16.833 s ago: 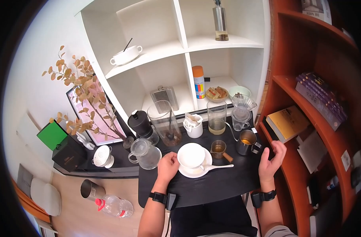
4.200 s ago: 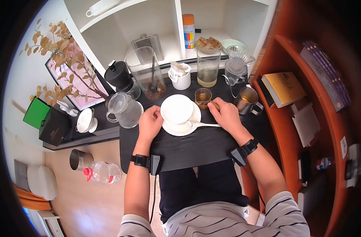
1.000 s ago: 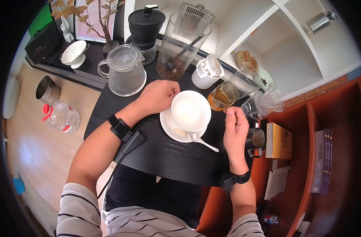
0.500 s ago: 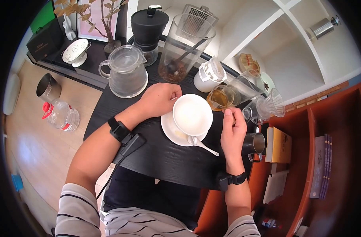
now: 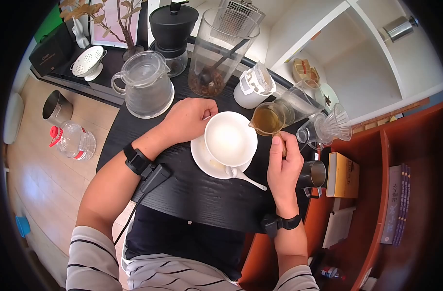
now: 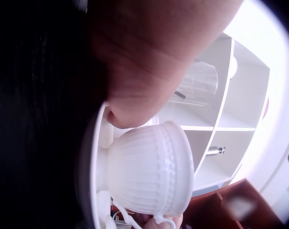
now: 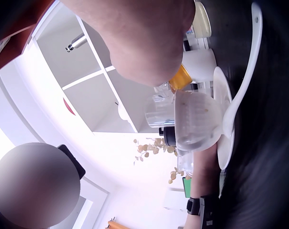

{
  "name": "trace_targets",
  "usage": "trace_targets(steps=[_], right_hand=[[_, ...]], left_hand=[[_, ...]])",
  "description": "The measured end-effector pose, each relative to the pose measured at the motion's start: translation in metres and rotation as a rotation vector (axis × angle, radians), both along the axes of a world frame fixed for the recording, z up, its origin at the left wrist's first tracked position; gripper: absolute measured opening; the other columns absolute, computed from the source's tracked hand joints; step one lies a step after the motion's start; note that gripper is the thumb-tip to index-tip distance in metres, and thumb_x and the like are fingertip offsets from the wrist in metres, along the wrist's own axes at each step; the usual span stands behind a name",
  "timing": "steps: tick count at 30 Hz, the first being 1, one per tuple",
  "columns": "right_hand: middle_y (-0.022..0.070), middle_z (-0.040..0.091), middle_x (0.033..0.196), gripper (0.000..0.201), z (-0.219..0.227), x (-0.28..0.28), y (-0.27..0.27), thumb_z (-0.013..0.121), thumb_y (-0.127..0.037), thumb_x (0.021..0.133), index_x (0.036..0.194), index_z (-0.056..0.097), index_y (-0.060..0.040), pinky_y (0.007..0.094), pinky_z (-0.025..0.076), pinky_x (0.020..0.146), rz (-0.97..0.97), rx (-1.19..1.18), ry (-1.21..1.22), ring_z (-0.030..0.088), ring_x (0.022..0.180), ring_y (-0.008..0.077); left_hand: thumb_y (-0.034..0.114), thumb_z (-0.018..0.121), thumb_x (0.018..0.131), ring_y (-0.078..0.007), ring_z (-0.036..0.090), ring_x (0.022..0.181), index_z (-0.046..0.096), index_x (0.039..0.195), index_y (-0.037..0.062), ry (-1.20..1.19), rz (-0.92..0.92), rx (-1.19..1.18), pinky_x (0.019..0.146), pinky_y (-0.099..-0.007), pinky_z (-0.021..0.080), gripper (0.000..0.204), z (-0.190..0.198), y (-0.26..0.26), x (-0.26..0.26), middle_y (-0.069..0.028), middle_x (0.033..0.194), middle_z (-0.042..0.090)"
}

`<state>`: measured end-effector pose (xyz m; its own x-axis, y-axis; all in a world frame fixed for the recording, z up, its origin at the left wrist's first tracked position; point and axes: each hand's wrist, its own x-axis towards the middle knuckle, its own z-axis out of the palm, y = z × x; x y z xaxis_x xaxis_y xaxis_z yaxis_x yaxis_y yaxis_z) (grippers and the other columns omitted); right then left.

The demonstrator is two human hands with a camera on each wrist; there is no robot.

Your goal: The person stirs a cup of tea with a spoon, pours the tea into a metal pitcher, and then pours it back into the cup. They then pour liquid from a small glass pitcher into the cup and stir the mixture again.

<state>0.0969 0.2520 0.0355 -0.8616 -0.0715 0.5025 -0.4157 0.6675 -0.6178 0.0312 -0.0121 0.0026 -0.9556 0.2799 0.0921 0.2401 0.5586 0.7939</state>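
Observation:
A white cup stands on a white saucer, with a white spoon lying across the saucer's near side. My left hand has its fingers curled at the cup's left side, by the saucer rim; the left wrist view shows it beside the ribbed cup. My right hand pinches the wooden handle of a small glass pitcher of amber liquid, held just right of the cup's rim. In the right wrist view the amber pitcher is partly hidden by the hand.
Behind the cup stand a lidded glass jug, a black grinder, a tall glass vase and a white mug. Right are a tall glass, a glass dripper and a metal pitcher.
The right hand has taken hold of the small pitcher's handle since the oldest view. Lately the pitcher has come slightly up and left toward the cup. The left hand stays by the saucer.

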Motion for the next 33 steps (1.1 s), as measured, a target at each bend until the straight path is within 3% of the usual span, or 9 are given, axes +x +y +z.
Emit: trace_targets(steps=[4,6,7,19,21,33], right_hand=[[0.012,0.067,0.081,0.013,-0.001,-0.001,0.001,0.065,-0.009,0.107,0.112,0.066,0.0024,0.0331,0.05,0.062,-0.011,0.035,0.041,0.064,0.066,0.0201],[0.0124,0.067,0.081,0.013,-0.001,-0.001,0.001,0.065,-0.009,0.107,0.111,0.066,0.0024,0.0337,0.05,0.062,-0.016,0.051,0.052,0.064,0.066,0.0209],[0.0128,0.067,0.081,0.013,-0.001,-0.001,0.001,0.065,-0.009,0.106,0.111,0.066,0.0026,0.0343,0.051,0.062,-0.015,0.06,0.068,0.064,0.066,0.0218],[0.0175,0.068,0.085,0.014,-0.001,-0.001,0.001,0.067,-0.008,0.104,0.112,0.066,0.0037,0.0392,0.053,0.064,-0.016,0.12,0.132,0.068,0.07,0.0318],[0.0179,0.068,0.085,0.014,-0.001,0.0,0.001,0.067,-0.008,0.104,0.112,0.066,0.0038,0.0398,0.053,0.065,-0.016,0.123,0.13,0.068,0.071,0.0329],[0.0187,0.067,0.087,0.013,-0.001,-0.002,0.0,0.067,-0.007,0.103,0.111,0.065,0.0036,0.0426,0.053,0.067,-0.005,0.155,0.197,0.067,0.073,0.0363]], left_hand=[[0.021,0.072,0.09,-0.0309,0.073,0.074,0.075,0.092,0.0074,0.003,-0.003,0.001,0.068,-0.0411,0.054,0.014,0.0,-0.001,0.0,-0.01,0.077,0.073],[0.022,0.082,0.087,-0.0161,0.064,0.06,0.074,0.09,0.0041,0.054,0.006,0.027,0.059,-0.0326,0.048,0.02,-0.005,0.0,-0.001,-0.006,0.069,0.07],[0.022,0.082,0.087,-0.0161,0.064,0.06,0.074,0.09,0.0041,0.054,0.007,0.028,0.059,-0.0326,0.048,0.02,-0.005,0.0,-0.001,-0.006,0.069,0.07],[0.02,0.081,0.088,-0.0185,0.067,0.061,0.074,0.091,0.0039,0.077,0.002,0.037,0.061,-0.0335,0.049,0.018,-0.005,-0.001,-0.001,-0.0076,0.071,0.071],[0.021,0.073,0.091,-0.0312,0.074,0.077,0.075,0.093,0.0068,0.005,-0.008,-0.012,0.07,-0.0419,0.056,0.015,0.0,-0.001,0.0,-0.011,0.08,0.075],[0.023,0.073,0.091,-0.0308,0.073,0.076,0.075,0.094,0.0068,-0.005,-0.01,-0.022,0.069,-0.0419,0.055,0.017,0.0,-0.001,0.0,-0.0107,0.079,0.074]])
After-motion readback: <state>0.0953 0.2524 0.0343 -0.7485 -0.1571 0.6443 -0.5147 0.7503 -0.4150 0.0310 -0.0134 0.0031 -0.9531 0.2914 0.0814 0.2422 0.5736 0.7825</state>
